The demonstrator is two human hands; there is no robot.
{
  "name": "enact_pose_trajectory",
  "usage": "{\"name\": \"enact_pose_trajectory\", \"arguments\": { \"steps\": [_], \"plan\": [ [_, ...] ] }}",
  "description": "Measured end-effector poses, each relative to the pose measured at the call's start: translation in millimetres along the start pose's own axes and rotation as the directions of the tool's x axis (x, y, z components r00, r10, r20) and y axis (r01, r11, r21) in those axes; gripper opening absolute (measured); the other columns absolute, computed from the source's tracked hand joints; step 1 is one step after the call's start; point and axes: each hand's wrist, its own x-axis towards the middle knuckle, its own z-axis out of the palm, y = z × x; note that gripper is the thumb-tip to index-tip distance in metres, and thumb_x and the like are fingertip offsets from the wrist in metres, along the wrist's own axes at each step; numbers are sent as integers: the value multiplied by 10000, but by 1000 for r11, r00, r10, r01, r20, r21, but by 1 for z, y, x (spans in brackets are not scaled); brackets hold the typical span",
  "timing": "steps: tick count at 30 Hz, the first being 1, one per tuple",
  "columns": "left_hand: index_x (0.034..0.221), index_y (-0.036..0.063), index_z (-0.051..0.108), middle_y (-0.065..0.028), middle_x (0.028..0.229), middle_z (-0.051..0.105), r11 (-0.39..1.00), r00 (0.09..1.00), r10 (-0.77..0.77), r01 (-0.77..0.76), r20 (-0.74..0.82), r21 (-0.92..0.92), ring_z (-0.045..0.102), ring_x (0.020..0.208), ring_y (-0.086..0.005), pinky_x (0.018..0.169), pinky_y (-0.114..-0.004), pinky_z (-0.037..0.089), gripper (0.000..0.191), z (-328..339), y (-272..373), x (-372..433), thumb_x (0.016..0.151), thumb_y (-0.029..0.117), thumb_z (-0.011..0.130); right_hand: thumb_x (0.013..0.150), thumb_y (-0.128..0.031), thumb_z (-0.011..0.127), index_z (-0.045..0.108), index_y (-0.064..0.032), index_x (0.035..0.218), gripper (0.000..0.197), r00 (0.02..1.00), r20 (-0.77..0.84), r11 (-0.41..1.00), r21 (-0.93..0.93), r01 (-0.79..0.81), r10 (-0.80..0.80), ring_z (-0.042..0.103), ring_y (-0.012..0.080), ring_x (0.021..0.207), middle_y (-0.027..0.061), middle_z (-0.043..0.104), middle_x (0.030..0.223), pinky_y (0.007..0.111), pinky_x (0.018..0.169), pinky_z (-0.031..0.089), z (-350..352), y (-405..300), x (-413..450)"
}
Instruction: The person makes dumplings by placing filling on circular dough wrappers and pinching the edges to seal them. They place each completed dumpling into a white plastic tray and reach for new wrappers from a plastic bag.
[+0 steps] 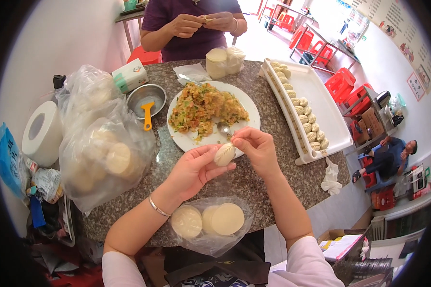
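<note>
A leaf-shaped pleated dumpling (225, 154) rests on the fingers of my left hand (197, 168), its thumb against one side. My right hand (255, 147) pinches the dumpling's upper tip between thumb and fingers. Just beyond my hands, a white plate (181, 142) holds a heap of chopped filling (201, 107) and a metal spoon (223, 127). Round dumpling wrappers (228, 219) lie in stacks on a clear plastic bag close to my body. To the right, a white plastic tray (319, 104) carries rows of pleated dumplings (307, 120) along its left side.
At left are a large plastic bag of wrappers (118, 158), a paper roll (43, 132), a steel bowl (158, 95) and an orange-handled peeler (147, 116). Across the table a person (190, 39) handles dough behind bagged wrappers (216, 62). Another person (389, 158) sits at far right.
</note>
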Motion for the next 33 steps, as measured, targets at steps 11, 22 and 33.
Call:
{"name": "enact_pose_trajectory", "arguments": {
  "steps": [11,22,33],
  "plan": [
    [1275,6,469,-115,1149,602,960,984,88,-43,-155,275,618,1022,-182,788,-298,559,397,25,1,-4,927,155,592,691,-202,806,644,-66,1056,422,910,406,683,-640,352,-89,578,258,1010,103,635,1032,366,878,459,-21,-61,11],
    [1039,70,649,-94,1044,637,-24,873,-223,-450,434,893,636,909,-285,779,-365,520,235,25,-11,-27,844,200,638,787,-432,672,687,-62,976,416,835,-550,510,-714,-479,14,676,246,862,118,710,898,408,837,484,-220,-22,120],
    [966,-9,646,-108,1041,671,-201,868,-269,-474,417,857,621,920,-172,785,-324,504,129,38,-12,-29,928,104,595,830,-617,555,711,-91,775,551,802,-597,203,-782,-590,30,674,255,748,97,681,702,409,712,517,-244,7,128]
  ]
}}
